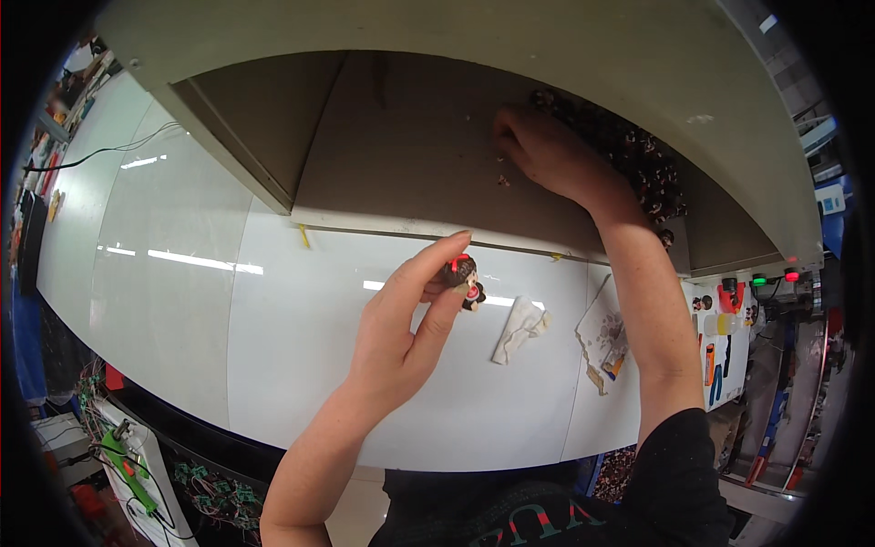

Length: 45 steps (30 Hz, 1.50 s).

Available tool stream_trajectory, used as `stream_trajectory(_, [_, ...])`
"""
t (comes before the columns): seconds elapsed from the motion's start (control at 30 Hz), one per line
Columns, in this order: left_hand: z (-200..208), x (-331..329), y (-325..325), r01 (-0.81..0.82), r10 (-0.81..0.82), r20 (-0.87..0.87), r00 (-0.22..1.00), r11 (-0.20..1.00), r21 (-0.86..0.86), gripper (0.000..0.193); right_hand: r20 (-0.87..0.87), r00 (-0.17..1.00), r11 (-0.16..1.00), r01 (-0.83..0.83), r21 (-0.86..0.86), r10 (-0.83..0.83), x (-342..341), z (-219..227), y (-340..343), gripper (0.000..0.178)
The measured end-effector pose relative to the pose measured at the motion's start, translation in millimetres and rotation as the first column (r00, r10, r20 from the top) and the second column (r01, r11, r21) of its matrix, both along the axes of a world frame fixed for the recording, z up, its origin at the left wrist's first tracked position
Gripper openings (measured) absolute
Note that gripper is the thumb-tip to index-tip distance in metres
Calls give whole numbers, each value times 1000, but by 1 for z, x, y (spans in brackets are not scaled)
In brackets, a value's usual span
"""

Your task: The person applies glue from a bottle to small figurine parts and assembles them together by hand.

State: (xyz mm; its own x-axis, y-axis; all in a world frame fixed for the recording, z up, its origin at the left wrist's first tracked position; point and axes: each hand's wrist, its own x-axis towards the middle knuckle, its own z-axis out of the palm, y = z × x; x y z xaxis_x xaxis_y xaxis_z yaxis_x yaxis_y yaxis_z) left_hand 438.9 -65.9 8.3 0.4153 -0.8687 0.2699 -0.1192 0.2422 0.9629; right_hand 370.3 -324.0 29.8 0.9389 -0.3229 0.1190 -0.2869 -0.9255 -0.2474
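Note:
My left hand point(401, 328) pinches a small doll figurine point(467, 281) between thumb and fingers, above the white table. The figurine has dark brown hair, a red bow and a pink patch on its front. Inside the shadowed metal booth point(401, 155), my right hand point(547, 155) is low over the booth floor with its fingers curled. What those fingers hold, if anything, is hidden. Beside it, to the right, lies a heap of similar dark-haired figurines point(643, 164). A tiny pinkish piece point(503, 180) rests on the booth floor just below the right hand.
A folded white cloth point(521, 330) and a torn, stained sheet point(597, 333) lie on the white table point(301, 365). Green and red lights point(775, 277) sit at the booth's right corner. Tools with orange and blue handles point(714, 369) lie at right; wired circuit boards point(214, 492) are lower left.

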Motion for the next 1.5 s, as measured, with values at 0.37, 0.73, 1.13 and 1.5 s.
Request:
stream_trajectory(0.37, [37,-46,59,-23,23,-48,999,1000,9,36,404,826,627,-80,775,-394,-110,66,177,21])
stream_trajectory(0.73, [60,-63,108,-57,50,-151,987,997,-45,36,440,798,547,-170,820,-412,-139,89,248,24])
stream_trajectory(1.13, [50,-40,98,-75,70,-122,990,997,-34,36,197,952,968,208,143,-233,-95,45,167,14])
stream_trajectory(1.5, [32,-13,55,-59,59,-130,990,998,8,37,241,965,994,109,-8,-104,15,26,48,18])
